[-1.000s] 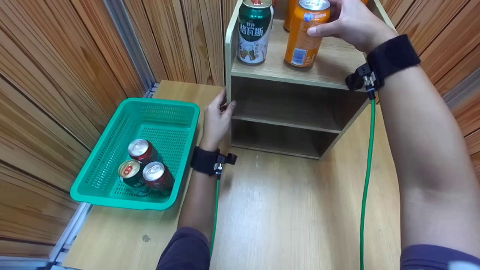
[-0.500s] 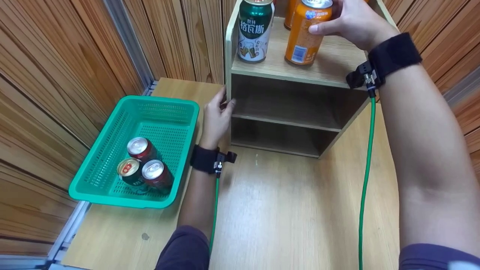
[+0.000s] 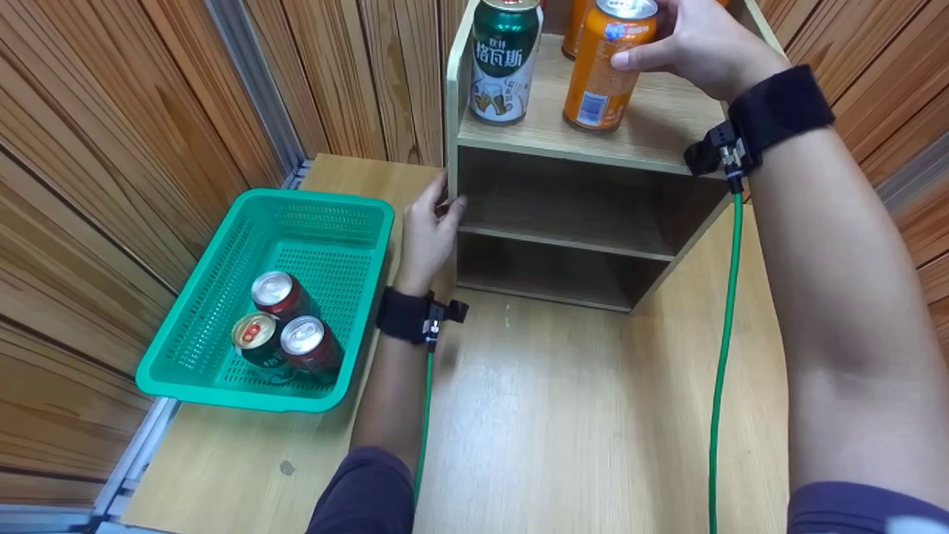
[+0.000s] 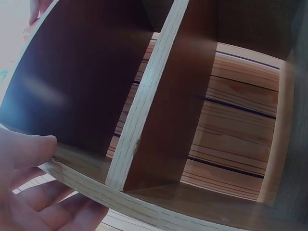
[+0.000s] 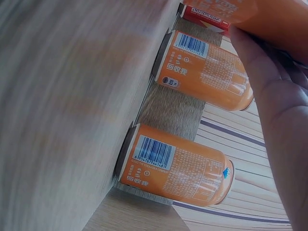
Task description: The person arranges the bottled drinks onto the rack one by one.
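Note:
My right hand (image 3: 704, 48) grips an orange soda can (image 3: 609, 70) near the front of the shelf unit's top board, thumb on its near side. In the right wrist view that orange can overlaps the upper right corner, with the fingers along it. My left hand (image 3: 430, 233) pinches the left side panel (image 4: 130, 207) of the wooden shelf unit (image 3: 563, 157), its thumb inside and the other fingers outside. A green and white can (image 3: 504, 67) stands upright at the top board's left front. Two more orange cans (image 5: 178, 166) stand behind, one beside a red can (image 5: 207, 19).
A green plastic basket (image 3: 371, 259) sits left of the shelf unit, holding two dark red cans (image 3: 311, 348) and a dark green can (image 3: 256, 341). Wooden walls (image 3: 89, 148) enclose the table (image 3: 563, 415). Green cables (image 3: 723, 356) run from both wrist cameras.
The head view has shifted slightly. Both hands stay in place, the right still holding the orange can at the same spot on the top board.

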`<state>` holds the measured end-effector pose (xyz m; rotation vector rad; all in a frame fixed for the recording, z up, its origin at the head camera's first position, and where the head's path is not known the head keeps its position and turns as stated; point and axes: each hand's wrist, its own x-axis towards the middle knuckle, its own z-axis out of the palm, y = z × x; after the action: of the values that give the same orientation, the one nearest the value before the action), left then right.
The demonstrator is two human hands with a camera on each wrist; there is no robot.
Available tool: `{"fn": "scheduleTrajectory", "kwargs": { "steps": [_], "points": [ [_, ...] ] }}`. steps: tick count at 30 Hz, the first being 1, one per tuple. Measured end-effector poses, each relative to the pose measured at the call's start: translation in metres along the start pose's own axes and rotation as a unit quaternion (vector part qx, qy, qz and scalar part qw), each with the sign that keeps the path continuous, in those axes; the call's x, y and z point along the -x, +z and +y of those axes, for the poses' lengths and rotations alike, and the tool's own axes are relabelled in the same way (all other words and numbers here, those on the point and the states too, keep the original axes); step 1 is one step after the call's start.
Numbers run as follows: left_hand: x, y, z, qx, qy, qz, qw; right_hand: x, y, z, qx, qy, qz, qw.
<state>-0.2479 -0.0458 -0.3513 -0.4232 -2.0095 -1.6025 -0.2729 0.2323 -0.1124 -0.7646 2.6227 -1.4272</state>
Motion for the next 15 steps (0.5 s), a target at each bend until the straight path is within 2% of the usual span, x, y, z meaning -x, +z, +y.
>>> {"fn": "scheduleTrajectory", "kwargs": {
  "steps": [9, 15],
  "points": [
    [0.0, 0.003, 0.002, 0.014, -0.006, -0.007, 0.9999, 0.004, -0.004, 0.001, 0.012, 0.008, -0.009, 1.0],
    [0.005, -0.004, 0.03, 0.013, -0.018, -0.012, 0.9997, 0.004, -0.002, -0.001, -0.009, 0.001, -0.024, 1.0]
  ]
}}
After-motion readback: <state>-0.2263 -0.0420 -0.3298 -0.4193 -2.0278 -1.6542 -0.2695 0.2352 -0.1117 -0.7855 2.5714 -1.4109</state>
